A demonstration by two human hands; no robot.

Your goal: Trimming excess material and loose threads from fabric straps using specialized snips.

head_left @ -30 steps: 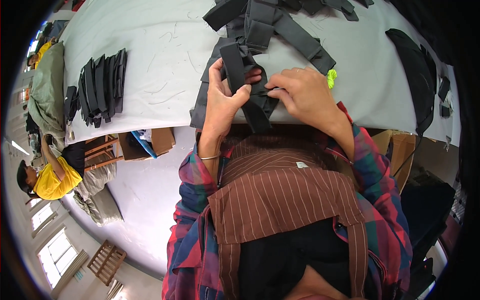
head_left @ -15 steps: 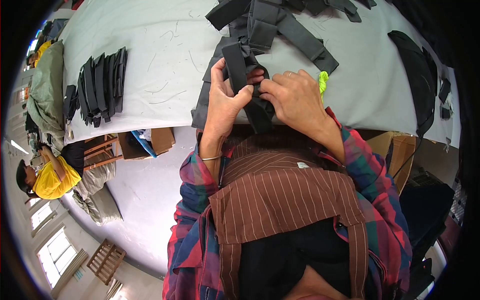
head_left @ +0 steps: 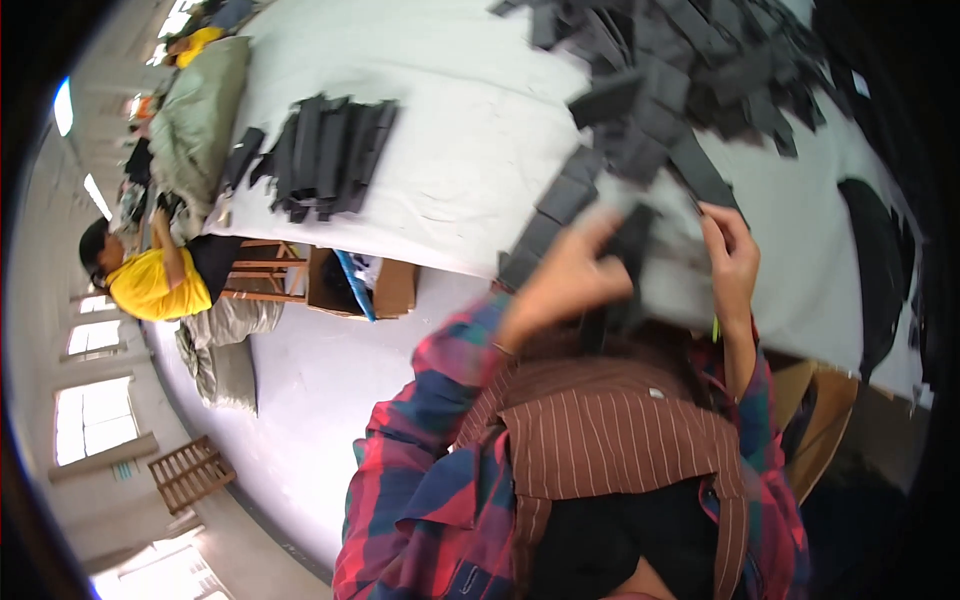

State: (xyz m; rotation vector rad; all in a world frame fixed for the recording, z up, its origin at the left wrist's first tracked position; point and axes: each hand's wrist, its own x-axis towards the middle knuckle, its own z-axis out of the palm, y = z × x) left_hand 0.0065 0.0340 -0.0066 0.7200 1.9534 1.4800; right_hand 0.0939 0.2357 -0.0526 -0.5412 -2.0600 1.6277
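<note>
My left hand (head_left: 570, 280) is smeared by motion above the near table edge. A black fabric strip (head_left: 630, 240) stands between its thumb and fingers, its lower end over the brown striped apron. Farther right, my right hand (head_left: 735, 260) has thumb and forefinger pinched at the near end of a dark grey fabric strip (head_left: 703, 175). That strip runs from a loose heap of dark folded fabric strips (head_left: 690, 80). Beside my left hand, more dark grey strips (head_left: 550, 215) lie in a slanting row toward the table edge.
A row of black strips (head_left: 335, 155) lies left on the white-covered table (head_left: 460, 170). At the right is a black curved fabric piece (head_left: 870, 270). Below the table stand cardboard boxes (head_left: 395, 290). A person in yellow (head_left: 165, 280) sits at the far left, near stuffed sacks (head_left: 215, 365).
My hands have moved apart; the right one left the strip in my left hand and now pinches another strip. The view has shifted left, showing the heap farther right.
</note>
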